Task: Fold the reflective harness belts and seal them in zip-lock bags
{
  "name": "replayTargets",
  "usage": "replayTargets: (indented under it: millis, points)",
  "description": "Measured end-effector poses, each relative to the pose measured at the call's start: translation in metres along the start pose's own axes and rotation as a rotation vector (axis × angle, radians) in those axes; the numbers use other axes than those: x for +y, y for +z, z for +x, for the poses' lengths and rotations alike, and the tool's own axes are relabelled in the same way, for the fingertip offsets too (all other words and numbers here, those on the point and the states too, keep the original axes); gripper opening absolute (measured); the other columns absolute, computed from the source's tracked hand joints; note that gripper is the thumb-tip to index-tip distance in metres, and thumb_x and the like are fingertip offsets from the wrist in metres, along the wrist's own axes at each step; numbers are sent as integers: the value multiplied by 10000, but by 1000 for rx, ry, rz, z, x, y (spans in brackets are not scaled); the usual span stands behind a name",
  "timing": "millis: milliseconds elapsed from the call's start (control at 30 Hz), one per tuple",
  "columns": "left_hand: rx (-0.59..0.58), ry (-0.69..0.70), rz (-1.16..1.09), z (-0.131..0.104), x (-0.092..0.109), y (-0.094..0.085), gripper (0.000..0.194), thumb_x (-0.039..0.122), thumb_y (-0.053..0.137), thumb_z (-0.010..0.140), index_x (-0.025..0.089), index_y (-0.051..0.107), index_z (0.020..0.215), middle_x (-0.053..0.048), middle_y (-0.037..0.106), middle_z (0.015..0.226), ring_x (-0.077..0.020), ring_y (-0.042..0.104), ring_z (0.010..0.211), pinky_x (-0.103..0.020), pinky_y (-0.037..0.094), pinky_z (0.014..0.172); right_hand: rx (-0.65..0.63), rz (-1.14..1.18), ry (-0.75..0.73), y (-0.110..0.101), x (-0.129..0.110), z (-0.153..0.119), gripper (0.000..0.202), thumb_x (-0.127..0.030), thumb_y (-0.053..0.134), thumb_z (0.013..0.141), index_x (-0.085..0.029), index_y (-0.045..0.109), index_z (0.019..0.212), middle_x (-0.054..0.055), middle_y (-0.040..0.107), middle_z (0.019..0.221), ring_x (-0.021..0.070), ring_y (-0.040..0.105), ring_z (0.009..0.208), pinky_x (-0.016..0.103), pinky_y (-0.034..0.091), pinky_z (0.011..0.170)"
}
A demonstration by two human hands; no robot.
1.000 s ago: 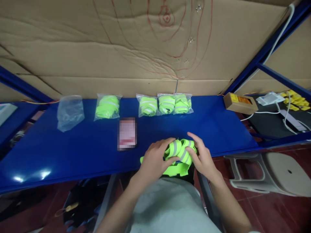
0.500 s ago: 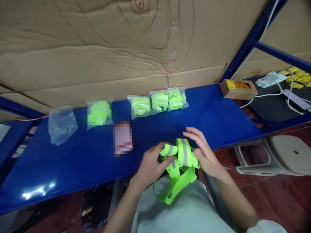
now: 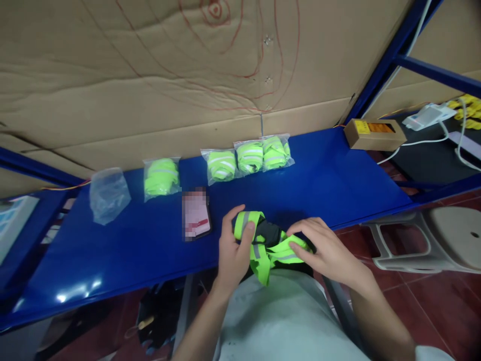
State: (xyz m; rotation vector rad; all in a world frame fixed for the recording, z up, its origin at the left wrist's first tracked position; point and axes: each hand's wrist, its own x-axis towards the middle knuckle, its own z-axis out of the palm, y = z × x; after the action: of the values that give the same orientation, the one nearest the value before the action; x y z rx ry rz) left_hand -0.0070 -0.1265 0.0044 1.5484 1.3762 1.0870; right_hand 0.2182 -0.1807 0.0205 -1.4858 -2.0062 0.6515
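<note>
- At the far left of the blue worktop (image 3: 338,180), near the cardboard backing (image 3: 150,90), lies an empty clear plastic bag (image 3: 108,193).
- Just to its right sits a bagged neon-yellow reflective strap (image 3: 161,177), apart from the other packs.
- A phone (image 3: 195,214), its screen blurred, lies flat in front of that pack, near the left hand.
- Further right along the back edge, three more bagged straps (image 3: 248,158) stand side by side, touching one another.
- The left hand (image 3: 233,248) rests at the front edge of the worktop, its grip closed on the folded end of a loose reflective strap (image 3: 263,240), thumb on top and fingers (image 3: 229,220) curled round the fold.
- The loose reflective strap is neon yellow with grey bands; it lies bunched at the front edge of the worktop between the two hands, one loop hanging down over the person's grey shirt (image 3: 285,321).
- The right hand (image 3: 323,248) presses down on the right part of the same strap, its grip closed lightly on the webbing with the fingertips pinching it.
- At the right end of the worktop lies a small brown cardboard box (image 3: 374,134).
- Beyond it, on a dark surface, white cables and a power strip (image 3: 428,116) lie beside yellow items (image 3: 468,103).
- Lower right, a beige plastic stool (image 3: 428,240) stands on the red tiled floor (image 3: 443,306).
</note>
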Motion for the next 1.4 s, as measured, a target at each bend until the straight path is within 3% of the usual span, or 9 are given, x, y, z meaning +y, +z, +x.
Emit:
replayTargets:
  millis: [133, 233, 333, 467, 667, 1000, 1200, 1300, 1400]
  points:
    - [27, 221, 90, -11, -10, 7, 387, 356, 575, 993, 241, 516, 1357, -82, 624, 1235, -184, 646, 1030, -290, 524, 860, 65, 26, 100, 12, -8, 6, 409, -447, 607, 986, -242, 543, 1334, 87, 666, 1280, 263, 616, 1184, 416, 458, 1005]
    - [81, 404, 43, -13, -18, 11, 386, 293, 568, 996, 253, 454, 1362, -104, 583, 1301, -198, 629, 1143, -318, 526, 932, -23, 86, 128, 14, -11, 9, 317, -444, 652, 955, -246, 618, 1201, 50, 708, 1187, 248, 659, 1086, 379, 491, 935]
    - [180, 495, -20, -10, -14, 8, 411, 205, 548, 985, 280, 388, 1356, -144, 427, 1482, -244, 530, 1329, -399, 532, 992, 58, 131, 191, 11, -13, 9, 212, -414, 626, 969, -238, 633, 1086, 30, 725, 1054, 217, 675, 946, 324, 504, 819]
    - [108, 763, 341, -6, 6, -8, 455, 106, 635, 889, 305, 546, 1288, -104, 337, 1580, -322, 389, 1461, -522, 421, 1137, 138, 89, 162, 6, -21, 8, 208, -421, 589, 990, -238, 653, 1065, 35, 733, 1034, 222, 670, 936, 328, 481, 827]
    - [-318, 938, 593, 4, 26, -29, 346, 168, 594, 939, 241, 598, 1277, -87, 679, 1305, -241, 631, 1216, -452, 443, 1066, 50, 71, 83, -5, -38, 9, 263, -437, 499, 1035, -250, 682, 1066, 10, 747, 957, 189, 645, 828, 332, 449, 835]
    - [-293, 1113, 716, -5, 39, -41, 159, 196, 586, 921, 150, 638, 1064, -81, 751, 1079, -228, 712, 918, -384, 490, 780, 17, -6, 36, -14, -66, 4, 253, -370, 502, 1024, -225, 704, 977, 3, 745, 885, 169, 641, 790, 301, 428, 782]
    - [-143, 999, 572, -2, 28, -59, 211, 196, 623, 908, 171, 660, 1114, -80, 754, 1110, -219, 707, 1020, -363, 514, 889, 107, 220, 107, -28, -53, -9, 311, -463, 561, 983, -191, 693, 911, 23, 726, 887, 170, 646, 818, 274, 474, 746]
    - [45, 693, 243, 4, 28, -74, 236, 257, 628, 910, 184, 675, 1129, -81, 747, 1121, -233, 694, 1064, -393, 524, 974, 300, 435, 143, -43, -35, -20, 310, -494, 608, 956, -189, 663, 957, 70, 737, 1011, 217, 676, 957, 336, 514, 872]
    - [103, 353, -356, 15, 35, -96, 268, 375, 607, 919, 181, 672, 1091, -55, 736, 1066, -214, 702, 988, -371, 572, 918, 519, 680, 134, -62, -18, -33, 215, -421, 600, 978, -209, 627, 953, 102, 721, 1050, 259, 666, 1132, 385, 495, 973]
